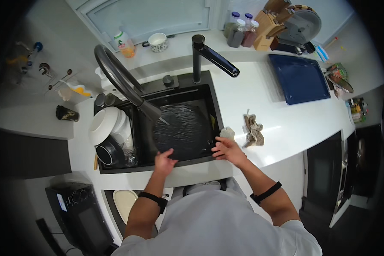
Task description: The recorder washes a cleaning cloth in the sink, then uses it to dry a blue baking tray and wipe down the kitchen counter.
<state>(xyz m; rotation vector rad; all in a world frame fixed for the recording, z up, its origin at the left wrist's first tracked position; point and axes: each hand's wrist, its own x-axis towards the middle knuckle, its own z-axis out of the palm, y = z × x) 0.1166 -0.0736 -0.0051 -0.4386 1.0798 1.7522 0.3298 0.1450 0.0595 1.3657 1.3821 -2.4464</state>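
Observation:
A large round black pan or similar dish lies in the black sink, its surface rippled with water. The nozzle of the curved pull-down faucet hangs over it, with a thin stream coming out. My left hand grips the near left edge of the round piece, thumb on top. My right hand is held over the sink's right rim with its fingers apart, holding nothing that shows. Just beyond it, a crumpled pale cloth or sponge rests at the rim. A crumpled brown cloth lies farther right on the white counter.
White bowls and a black bowl stand stacked left of the basin. A black dispenser tap rises behind the sink. A blue tray, spice jars and a knife block are at the back right.

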